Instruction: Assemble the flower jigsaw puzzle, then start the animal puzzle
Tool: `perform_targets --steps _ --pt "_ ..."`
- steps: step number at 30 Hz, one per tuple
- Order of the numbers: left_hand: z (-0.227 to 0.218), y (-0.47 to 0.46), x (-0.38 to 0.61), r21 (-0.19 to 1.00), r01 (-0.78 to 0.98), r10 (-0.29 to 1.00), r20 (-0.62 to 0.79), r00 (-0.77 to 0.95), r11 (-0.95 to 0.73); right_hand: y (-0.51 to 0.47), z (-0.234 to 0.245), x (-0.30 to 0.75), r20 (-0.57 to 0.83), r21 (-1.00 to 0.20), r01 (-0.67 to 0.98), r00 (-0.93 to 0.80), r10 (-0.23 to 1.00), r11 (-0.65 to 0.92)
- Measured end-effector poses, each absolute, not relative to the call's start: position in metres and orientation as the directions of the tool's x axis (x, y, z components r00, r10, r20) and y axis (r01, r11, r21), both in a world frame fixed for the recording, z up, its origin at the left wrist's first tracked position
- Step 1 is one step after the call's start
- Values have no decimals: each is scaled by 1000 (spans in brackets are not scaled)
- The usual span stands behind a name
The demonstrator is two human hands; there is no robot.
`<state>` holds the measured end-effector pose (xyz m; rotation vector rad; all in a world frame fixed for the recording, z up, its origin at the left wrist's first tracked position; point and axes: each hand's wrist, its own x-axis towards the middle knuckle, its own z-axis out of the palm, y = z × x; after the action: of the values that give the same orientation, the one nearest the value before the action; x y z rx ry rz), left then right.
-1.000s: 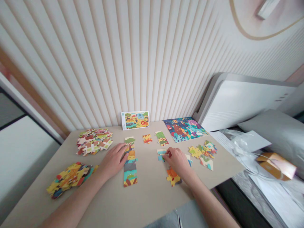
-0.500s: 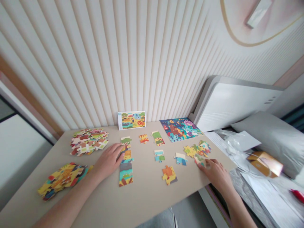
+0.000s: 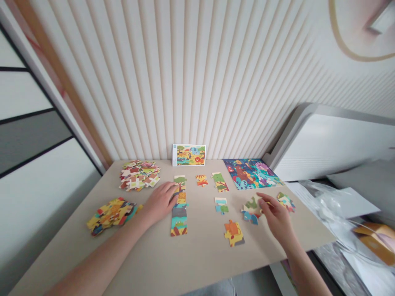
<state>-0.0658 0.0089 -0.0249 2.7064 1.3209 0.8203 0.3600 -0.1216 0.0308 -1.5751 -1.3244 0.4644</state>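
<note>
My left hand [image 3: 161,202] lies on the table with fingers stretched out and thumb apart, its tips touching the left edge of a joined column of puzzle pieces [image 3: 179,222]. Between thumb and fingers, my right hand [image 3: 275,214] pinches a cream and green puzzle piece [image 3: 251,204]. That piece partly covers a blue elephant piece [image 3: 250,218]. Loose around the middle lie an orange striped piece [image 3: 201,180], a green tree piece [image 3: 220,182], a pale blue and green piece [image 3: 221,206] and an orange and yellow piece [image 3: 233,233].
A picture card [image 3: 189,155] leans on the ribbed wall. Two piles of pieces, one pale [image 3: 138,176] and one yellow [image 3: 111,214], sit left. A dark blue picture sheet [image 3: 253,173] lies back right, near a small cluster of pieces [image 3: 286,201]. Beyond the table is a bed.
My right hand has moved left from the cluster with the green piece, bringing it over the elephant piece. My left hand stays at the column. The view has shifted left.
</note>
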Motion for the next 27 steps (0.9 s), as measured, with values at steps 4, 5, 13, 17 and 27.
perform_targets --steps 4,5,13,17,27 --pt "-22 7 -66 240 737 750 430 503 -632 -48 41 275 263 -838 502 24 964 216" --pt "-22 6 -66 240 740 753 426 501 -628 -27 40 255 261 -819 520 -42 964 244" --pt "-12 0 -63 253 745 764 421 489 -617 67 15 174 305 -581 721 -237 922 378" --pt "-8 -2 -62 275 747 777 409 479 -605 51 10 180 297 -386 793 -377 877 472" --pt "-8 -5 -61 295 760 795 412 445 -579 36 1 177 344 -316 728 -510 789 608"
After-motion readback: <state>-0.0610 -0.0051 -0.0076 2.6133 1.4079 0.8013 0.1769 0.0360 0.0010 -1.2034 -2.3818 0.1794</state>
